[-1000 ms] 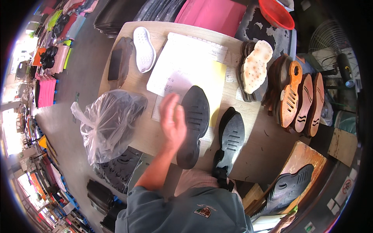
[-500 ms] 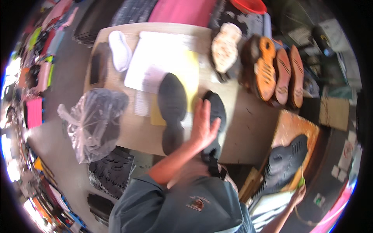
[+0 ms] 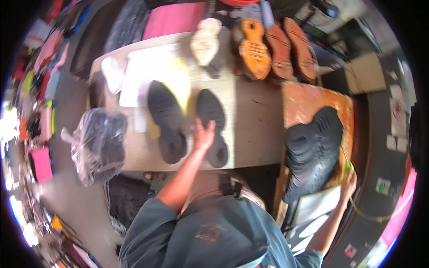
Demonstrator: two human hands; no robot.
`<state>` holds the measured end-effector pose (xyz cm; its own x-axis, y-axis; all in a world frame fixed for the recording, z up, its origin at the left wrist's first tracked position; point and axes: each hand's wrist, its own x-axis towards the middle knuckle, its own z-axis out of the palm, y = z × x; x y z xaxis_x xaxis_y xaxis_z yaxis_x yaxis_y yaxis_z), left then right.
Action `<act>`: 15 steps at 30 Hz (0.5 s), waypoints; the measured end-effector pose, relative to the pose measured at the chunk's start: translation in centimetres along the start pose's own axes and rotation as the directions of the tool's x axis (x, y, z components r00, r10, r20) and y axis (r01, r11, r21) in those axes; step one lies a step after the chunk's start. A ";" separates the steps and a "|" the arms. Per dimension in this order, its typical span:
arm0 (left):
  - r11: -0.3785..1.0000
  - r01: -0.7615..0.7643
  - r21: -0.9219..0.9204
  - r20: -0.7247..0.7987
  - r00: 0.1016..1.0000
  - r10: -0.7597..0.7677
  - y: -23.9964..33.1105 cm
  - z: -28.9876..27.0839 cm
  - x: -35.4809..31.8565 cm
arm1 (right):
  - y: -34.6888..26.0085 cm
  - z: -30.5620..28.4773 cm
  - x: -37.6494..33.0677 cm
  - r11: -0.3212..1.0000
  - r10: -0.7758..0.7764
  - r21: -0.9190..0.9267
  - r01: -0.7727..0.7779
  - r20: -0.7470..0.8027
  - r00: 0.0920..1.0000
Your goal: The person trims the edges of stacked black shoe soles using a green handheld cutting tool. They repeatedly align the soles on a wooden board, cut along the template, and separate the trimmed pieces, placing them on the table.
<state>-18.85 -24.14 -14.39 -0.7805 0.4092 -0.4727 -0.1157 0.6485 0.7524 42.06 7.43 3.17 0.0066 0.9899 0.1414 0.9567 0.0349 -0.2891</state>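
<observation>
Two black shoe soles lie side by side on the pale table, a left sole (image 3: pixel 166 109) and a right sole (image 3: pixel 212 106). My left hand (image 3: pixel 203 135) rests on the narrow middle of the right sole, fingers apart. At the far right, my right hand (image 3: pixel 348 182) is closed around a thin tool with a green part (image 3: pixel 349 166); a tan hose (image 3: pixel 364 217) runs near it. Just left of that hand, a stack of black soles (image 3: pixel 315 145) sits on an orange-brown board (image 3: pixel 300 97).
A clear plastic bag (image 3: pixel 99 145) with dark contents sits at the table's left edge. Papers (image 3: pixel 138 73) and a white sole (image 3: pixel 112 74) lie at the back left. Cream (image 3: pixel 206 41), orange (image 3: pixel 254 51) and reddish soles (image 3: pixel 280 52) line the back.
My view has shifted to the right. My left hand has slid from the upper part of the right sole down to its narrow middle. My right hand keeps the green tool.
</observation>
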 end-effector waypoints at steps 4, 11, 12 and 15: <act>0.997 -0.045 -0.070 -0.089 0.995 0.038 -0.5 -1.3 0.2 | -1.2 0.8 -1.4 0.999 -0.043 -0.006 0.043 -0.054 0.998; 0.979 -0.201 -0.012 -0.197 0.961 0.195 2.1 -3.2 -1.4 | -5.7 -3.3 -3.4 0.989 -0.136 -0.073 0.129 -0.096 0.986; 0.957 -0.256 0.136 -0.231 0.931 0.282 3.2 -3.2 -1.9 | -6.2 -3.7 -3.4 0.985 -0.164 -0.071 0.158 -0.089 0.982; 0.869 -0.494 -0.026 -0.099 0.866 0.489 6.8 -1.1 -4.1 | -6.7 -5.3 -4.0 0.993 -0.114 0.014 0.115 -0.058 0.992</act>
<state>-17.07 -22.11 -6.81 -0.7939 0.6081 0.0044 0.2693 0.3450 0.8991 37.18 2.49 9.52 -0.0859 0.9698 0.2281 0.9469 0.1507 -0.2842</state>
